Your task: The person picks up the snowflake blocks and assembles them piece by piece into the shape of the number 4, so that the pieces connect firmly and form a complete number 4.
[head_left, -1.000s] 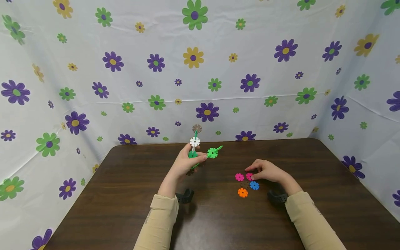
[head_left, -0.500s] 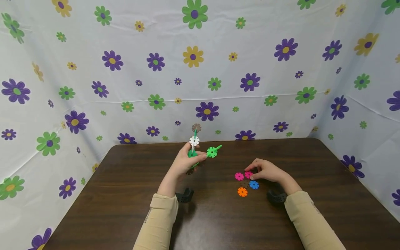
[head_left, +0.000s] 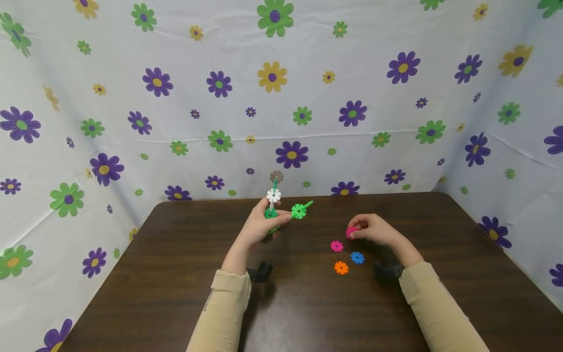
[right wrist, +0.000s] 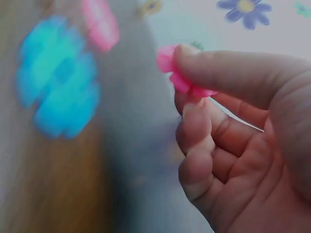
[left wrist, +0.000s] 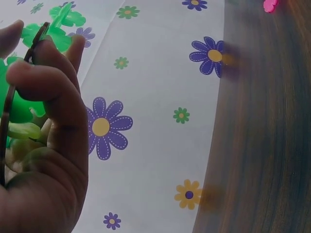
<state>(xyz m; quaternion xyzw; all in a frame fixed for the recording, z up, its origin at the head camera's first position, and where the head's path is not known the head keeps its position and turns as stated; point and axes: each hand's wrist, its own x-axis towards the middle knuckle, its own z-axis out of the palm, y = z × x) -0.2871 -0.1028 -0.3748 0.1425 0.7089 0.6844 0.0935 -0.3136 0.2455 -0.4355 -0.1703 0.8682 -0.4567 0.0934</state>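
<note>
My left hand (head_left: 257, 226) grips a structure of interlocking notched discs, held up over the table. A brown disc (head_left: 276, 176) tops it, with a white disc (head_left: 273, 195) below and a dark green disc (head_left: 270, 213) by the fingers. A light green disc (head_left: 298, 211) juts out to the right. In the left wrist view, curled fingers partly hide the green discs (left wrist: 22, 104). My right hand (head_left: 374, 229) pinches a pink disc (right wrist: 180, 77) between thumb and fingertips. On the table close by lie another pink disc (head_left: 336, 246), a blue disc (head_left: 357, 257) and an orange disc (head_left: 341, 268).
A dark brown disc (head_left: 344, 257) lies among the loose ones, hard to see against the wooden table (head_left: 308, 313). Behind the table hangs a white flowered cloth (head_left: 237, 117). Each wrist carries a black band (head_left: 260, 273).
The right hand has picked up the pink disc it was touching and raised it slightly away from the other loose discs. The left hand keeps its hold on the disc structure.
</note>
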